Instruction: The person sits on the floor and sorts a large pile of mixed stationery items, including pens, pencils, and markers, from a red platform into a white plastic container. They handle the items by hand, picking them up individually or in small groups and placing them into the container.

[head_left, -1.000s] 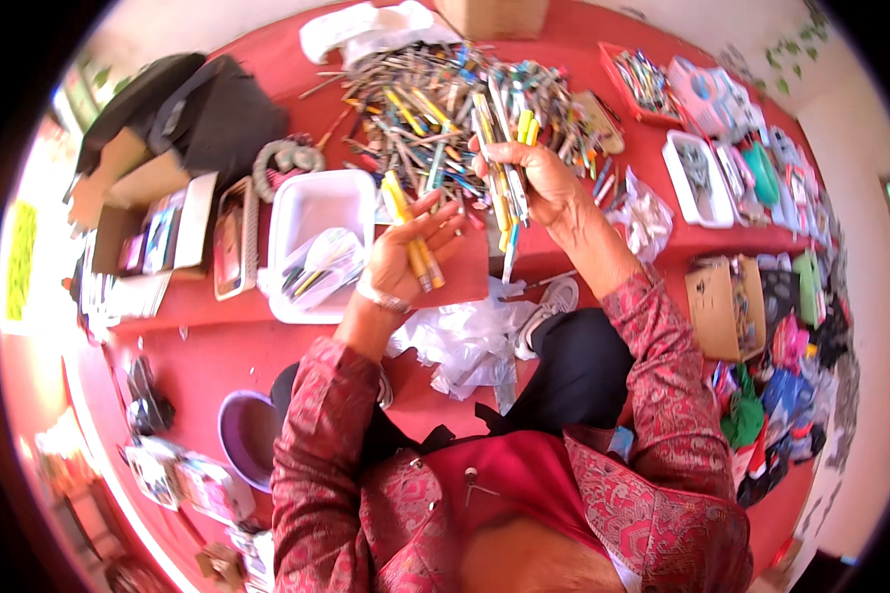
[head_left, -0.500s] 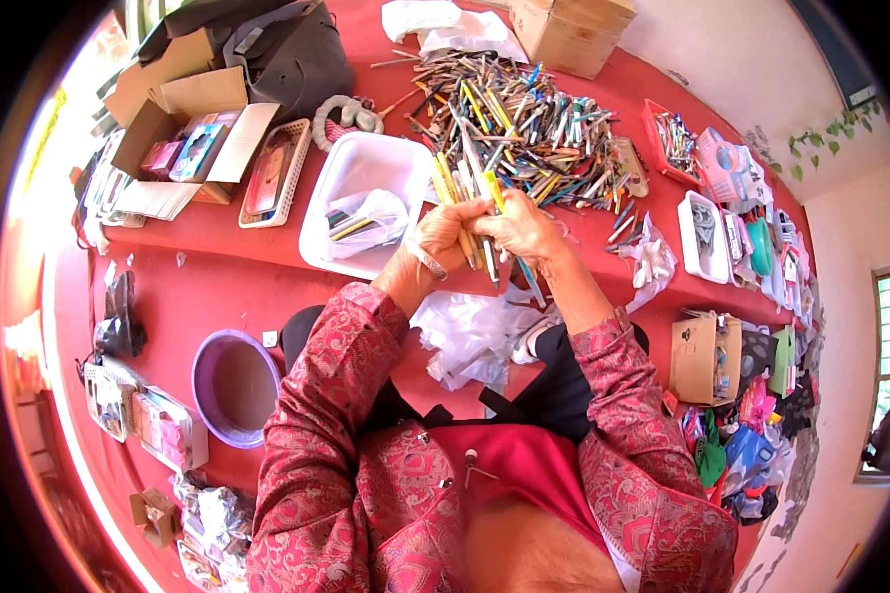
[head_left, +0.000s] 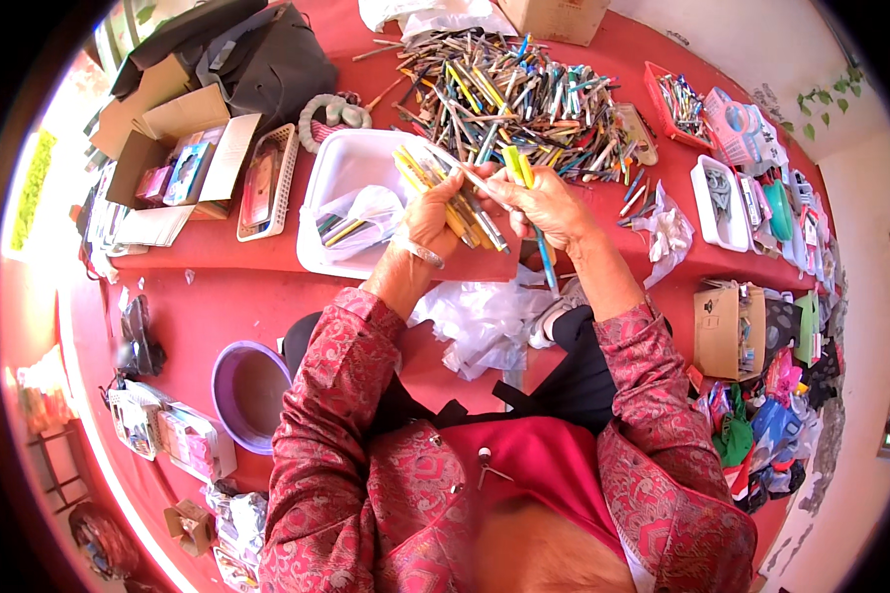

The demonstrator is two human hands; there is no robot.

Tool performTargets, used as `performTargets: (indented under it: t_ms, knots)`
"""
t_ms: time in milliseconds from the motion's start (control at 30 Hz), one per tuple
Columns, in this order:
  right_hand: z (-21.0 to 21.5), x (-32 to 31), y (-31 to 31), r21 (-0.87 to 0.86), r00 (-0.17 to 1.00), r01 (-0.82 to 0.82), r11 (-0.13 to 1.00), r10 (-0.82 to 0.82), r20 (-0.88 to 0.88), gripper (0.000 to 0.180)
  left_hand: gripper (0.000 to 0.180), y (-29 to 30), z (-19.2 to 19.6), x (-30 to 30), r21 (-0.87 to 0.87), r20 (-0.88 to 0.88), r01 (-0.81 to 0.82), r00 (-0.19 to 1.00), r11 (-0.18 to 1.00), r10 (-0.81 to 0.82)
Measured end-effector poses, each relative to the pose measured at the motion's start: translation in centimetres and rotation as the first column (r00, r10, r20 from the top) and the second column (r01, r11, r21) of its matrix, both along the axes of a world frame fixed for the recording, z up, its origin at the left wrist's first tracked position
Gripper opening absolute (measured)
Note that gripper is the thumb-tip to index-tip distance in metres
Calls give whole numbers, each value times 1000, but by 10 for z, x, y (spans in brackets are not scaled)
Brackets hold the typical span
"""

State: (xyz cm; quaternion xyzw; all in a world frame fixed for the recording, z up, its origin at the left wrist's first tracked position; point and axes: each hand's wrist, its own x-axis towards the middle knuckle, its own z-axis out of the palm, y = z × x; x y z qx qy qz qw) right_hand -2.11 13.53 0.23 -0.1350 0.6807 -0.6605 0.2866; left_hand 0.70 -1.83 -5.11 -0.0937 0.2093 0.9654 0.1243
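pens | bunch gripped in L hand | R hand pinching one

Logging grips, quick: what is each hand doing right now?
Left hand: closed on a bundle of pens.
Right hand: closed on a few pens.

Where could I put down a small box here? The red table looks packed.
Bare red strip between the white basket and the table's near edge. Crowded: the pen pile and the trays at right.
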Motion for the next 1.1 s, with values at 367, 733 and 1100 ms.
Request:
performTargets:
  t_ms: [367, 733, 1100]
  knots:
    - [9, 9, 8, 108, 985, 87, 990, -69, -160, 26, 28, -4, 6, -4, 111, 49, -86, 996, 990, 81]
    - [-8, 4, 4, 63, 914, 358, 931, -337, -224, 31, 21, -8, 4, -9, 133, 177, -251, 958, 959, 226]
    - [-42, 16, -42, -5, 751, 648, 762, -640, -162, 38, 16, 1, 7, -6, 41, 27, -314, 949, 948, 313]
